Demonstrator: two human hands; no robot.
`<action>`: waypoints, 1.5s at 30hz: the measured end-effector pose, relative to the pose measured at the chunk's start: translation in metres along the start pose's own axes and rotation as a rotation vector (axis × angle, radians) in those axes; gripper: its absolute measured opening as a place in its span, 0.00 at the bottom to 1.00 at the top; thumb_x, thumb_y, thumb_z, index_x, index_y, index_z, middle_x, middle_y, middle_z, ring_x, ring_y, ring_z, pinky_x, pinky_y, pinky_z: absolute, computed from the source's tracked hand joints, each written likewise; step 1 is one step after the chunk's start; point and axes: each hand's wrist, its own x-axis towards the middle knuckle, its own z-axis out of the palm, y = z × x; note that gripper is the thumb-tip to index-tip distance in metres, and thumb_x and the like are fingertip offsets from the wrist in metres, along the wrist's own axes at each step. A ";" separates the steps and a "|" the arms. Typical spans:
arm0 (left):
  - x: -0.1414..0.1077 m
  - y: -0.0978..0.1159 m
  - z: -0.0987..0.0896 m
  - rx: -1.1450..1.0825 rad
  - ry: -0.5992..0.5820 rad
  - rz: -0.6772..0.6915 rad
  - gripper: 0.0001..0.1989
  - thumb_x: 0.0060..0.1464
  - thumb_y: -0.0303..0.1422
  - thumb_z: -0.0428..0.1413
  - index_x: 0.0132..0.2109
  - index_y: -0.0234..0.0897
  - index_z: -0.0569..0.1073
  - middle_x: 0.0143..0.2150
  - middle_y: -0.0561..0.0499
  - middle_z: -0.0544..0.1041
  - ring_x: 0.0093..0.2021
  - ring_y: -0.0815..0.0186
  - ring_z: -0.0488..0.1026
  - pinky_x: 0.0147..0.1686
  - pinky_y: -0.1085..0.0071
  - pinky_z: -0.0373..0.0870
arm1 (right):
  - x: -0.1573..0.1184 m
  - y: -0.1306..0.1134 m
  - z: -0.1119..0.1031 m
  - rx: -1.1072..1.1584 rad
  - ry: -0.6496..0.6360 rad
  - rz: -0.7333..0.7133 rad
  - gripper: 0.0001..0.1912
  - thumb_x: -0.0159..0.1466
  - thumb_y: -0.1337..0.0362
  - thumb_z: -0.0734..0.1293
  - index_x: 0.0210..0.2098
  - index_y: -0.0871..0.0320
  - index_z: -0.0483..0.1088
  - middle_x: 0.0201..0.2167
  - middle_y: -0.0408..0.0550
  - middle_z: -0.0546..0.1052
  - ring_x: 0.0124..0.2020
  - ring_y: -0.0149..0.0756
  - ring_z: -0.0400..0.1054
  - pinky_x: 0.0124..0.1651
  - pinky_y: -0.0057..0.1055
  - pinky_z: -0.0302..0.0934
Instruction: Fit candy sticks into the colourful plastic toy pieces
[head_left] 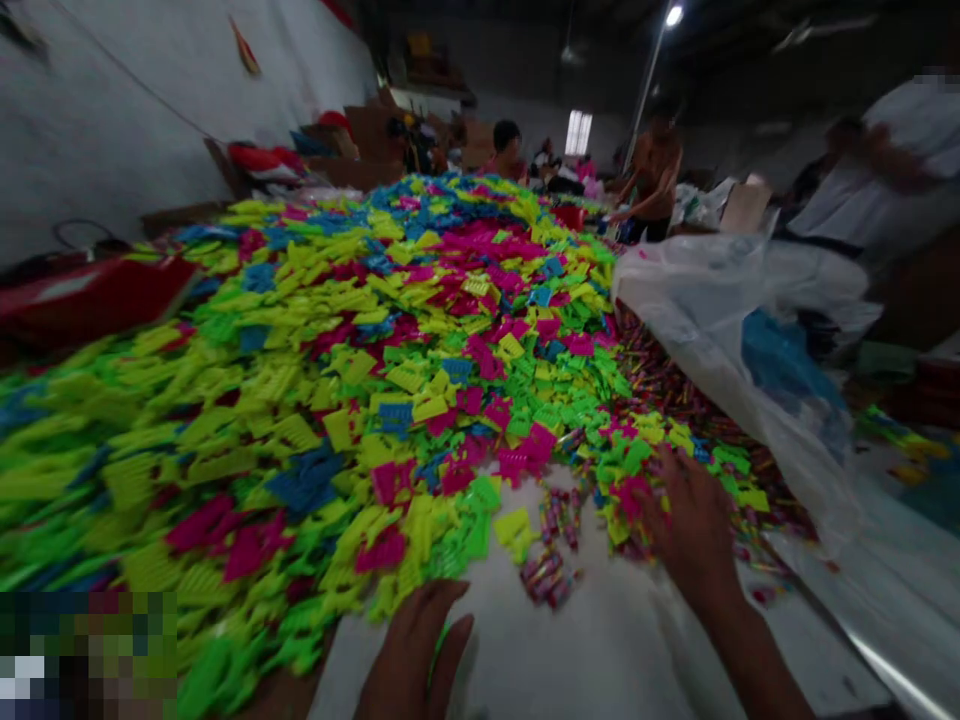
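Observation:
A large heap of yellow, green, pink and blue plastic pieces (390, 350) covers the surface. My left hand (420, 650) is at the heap's front edge, thumb and fingers apart, with a green piece showing behind the gap between them. My right hand (690, 520) reaches to the heap's right front edge, beside pink and yellow pieces; its fingertips blur into them, and whether it holds one cannot be made out. Between the hands, small colourful wrapped items (551, 575) lie on the white surface (555, 660), near a single yellow piece (514, 533).
More small wrapped items (660, 370) are piled at the right, partly under a clear plastic bag (705, 290). A metal edge (862, 640) runs at the lower right. A red container (90, 295) stands at left. Several people are in the background, one in white (892, 170) at right.

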 end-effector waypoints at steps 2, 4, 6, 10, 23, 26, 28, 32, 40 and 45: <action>-0.026 -0.004 -0.006 0.191 -0.054 0.040 0.20 0.56 0.39 0.51 0.55 0.42 0.68 0.55 0.43 0.72 0.55 0.56 0.68 0.52 0.59 0.68 | -0.010 -0.004 -0.001 0.122 -0.078 -0.038 0.25 0.65 0.58 0.59 0.60 0.59 0.59 0.50 0.61 0.68 0.54 0.51 0.61 0.53 0.52 0.59; -0.047 -0.002 -0.003 0.360 -0.094 0.017 0.23 0.56 0.36 0.52 0.59 0.39 0.64 0.60 0.40 0.67 0.60 0.52 0.62 0.54 0.54 0.63 | -0.027 -0.020 0.002 0.279 -0.186 -0.098 0.22 0.65 0.63 0.59 0.58 0.56 0.61 0.46 0.57 0.69 0.49 0.46 0.63 0.51 0.47 0.62; -0.058 0.001 0.005 0.460 -0.136 0.004 0.26 0.56 0.32 0.51 0.61 0.37 0.61 0.63 0.39 0.63 0.62 0.51 0.59 0.54 0.54 0.61 | -0.044 -0.042 0.006 0.409 -0.288 -0.161 0.21 0.64 0.68 0.59 0.56 0.55 0.64 0.43 0.55 0.71 0.46 0.43 0.65 0.48 0.43 0.64; -0.049 0.009 0.027 0.437 -0.125 -0.028 0.26 0.56 0.29 0.51 0.62 0.36 0.60 0.63 0.38 0.63 0.62 0.52 0.59 0.53 0.55 0.59 | -0.059 -0.078 0.016 0.479 -0.435 -0.289 0.20 0.63 0.75 0.56 0.51 0.58 0.68 0.43 0.55 0.72 0.46 0.42 0.64 0.48 0.40 0.64; 0.000 0.016 0.036 -0.023 -0.036 -0.296 0.25 0.46 0.29 0.61 0.53 0.36 0.67 0.46 0.44 0.70 0.48 0.55 0.66 0.50 0.54 0.65 | -0.029 -0.091 0.036 0.464 -0.675 -0.320 0.02 0.62 0.66 0.64 0.35 0.58 0.68 0.35 0.52 0.73 0.40 0.43 0.64 0.44 0.38 0.58; 0.003 0.018 0.035 -0.169 -0.023 -0.334 0.23 0.46 0.25 0.60 0.51 0.37 0.68 0.45 0.45 0.70 0.48 0.57 0.66 0.49 0.57 0.66 | -0.038 -0.105 0.020 0.703 -0.740 -0.046 0.07 0.66 0.64 0.57 0.42 0.57 0.63 0.37 0.50 0.74 0.37 0.38 0.68 0.40 0.33 0.61; 0.005 0.020 0.036 -0.274 -0.010 -0.341 0.20 0.48 0.24 0.58 0.50 0.37 0.69 0.45 0.46 0.71 0.48 0.59 0.67 0.50 0.59 0.67 | -0.048 -0.116 0.011 0.787 -0.761 0.072 0.10 0.67 0.62 0.56 0.45 0.57 0.62 0.39 0.50 0.74 0.38 0.37 0.69 0.40 0.32 0.61; 0.010 0.028 0.035 -0.443 0.012 -0.361 0.10 0.56 0.27 0.51 0.45 0.37 0.71 0.42 0.47 0.74 0.44 0.64 0.70 0.47 0.63 0.69 | -0.063 -0.130 0.009 0.801 -0.847 0.153 0.08 0.63 0.59 0.59 0.34 0.56 0.66 0.28 0.44 0.72 0.30 0.35 0.66 0.34 0.30 0.58; 0.012 0.046 0.020 -0.224 -0.148 0.026 0.33 0.48 0.47 0.58 0.57 0.32 0.66 0.55 0.36 0.70 0.56 0.52 0.64 0.56 0.52 0.60 | -0.043 -0.115 0.005 1.125 -1.018 0.481 0.15 0.60 0.51 0.61 0.28 0.57 0.63 0.20 0.37 0.61 0.22 0.28 0.55 0.24 0.25 0.51; 0.016 0.052 0.020 -0.561 -0.116 -0.408 0.19 0.60 0.42 0.45 0.45 0.36 0.74 0.41 0.46 0.78 0.43 0.62 0.73 0.46 0.65 0.68 | -0.055 -0.112 -0.005 1.168 -0.946 0.362 0.12 0.65 0.54 0.58 0.41 0.55 0.62 0.30 0.42 0.67 0.30 0.31 0.62 0.31 0.27 0.59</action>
